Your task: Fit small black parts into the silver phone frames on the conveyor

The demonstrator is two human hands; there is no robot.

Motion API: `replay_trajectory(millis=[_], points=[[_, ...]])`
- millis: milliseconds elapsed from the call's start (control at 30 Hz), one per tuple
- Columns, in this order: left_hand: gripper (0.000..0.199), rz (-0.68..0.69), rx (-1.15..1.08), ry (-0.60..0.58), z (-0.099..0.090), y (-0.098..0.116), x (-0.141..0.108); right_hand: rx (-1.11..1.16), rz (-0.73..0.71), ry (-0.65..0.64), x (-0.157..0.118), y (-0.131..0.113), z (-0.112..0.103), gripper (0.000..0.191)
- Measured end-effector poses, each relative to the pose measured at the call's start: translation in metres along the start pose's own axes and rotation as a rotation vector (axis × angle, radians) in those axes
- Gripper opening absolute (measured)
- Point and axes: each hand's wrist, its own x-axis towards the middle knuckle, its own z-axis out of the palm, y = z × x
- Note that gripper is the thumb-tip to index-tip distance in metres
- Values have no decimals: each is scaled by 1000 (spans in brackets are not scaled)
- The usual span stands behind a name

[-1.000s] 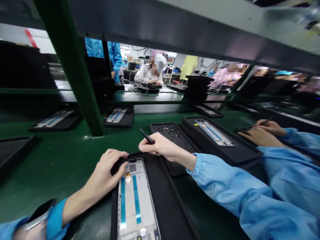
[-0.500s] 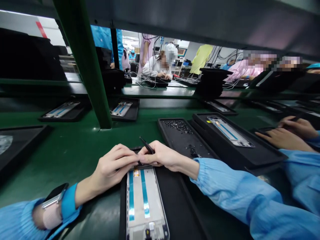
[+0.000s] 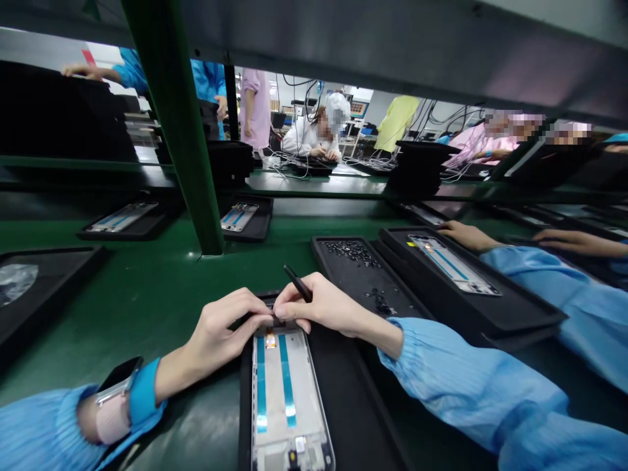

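A silver phone frame [image 3: 279,386] with two blue strips lies lengthwise in a black tray [image 3: 350,399] in front of me. At its far end my left hand [image 3: 235,324] has thumb and forefinger closed in a pinch; whatever lies between them is too small to make out. Right beside it, my right hand [image 3: 316,304] grips a black pen-like tool [image 3: 297,283], its upper end slanting up and left out of my fist. The thumb and fingertips of that hand press down at the frame's top edge. The tool's lower end is hidden behind my fingers.
A black tray of small black parts [image 3: 350,252] stands beyond my right hand. Stacked trays [image 3: 520,311] with another phone frame [image 3: 454,265] are to its right, close to a co-worker's arm [image 3: 554,275]. A green post [image 3: 196,163] rises at the left.
The co-worker's hand at the right has reached further left, behind the stacked trays. My left fingers have bent and drawn slightly back; my right hand stays at the frame's top. The view has shifted slightly.
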Motion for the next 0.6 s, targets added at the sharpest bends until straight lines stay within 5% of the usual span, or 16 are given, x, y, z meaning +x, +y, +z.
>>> replay_trajectory(millis=[300, 600], points=[[7, -80, -80, -26, 3, -6, -4, -225, -59, 37, 0, 4, 0, 22], [16, -416, -214, -100, 0, 1, 3, -138, -137, 13, -1, 6, 0, 21]])
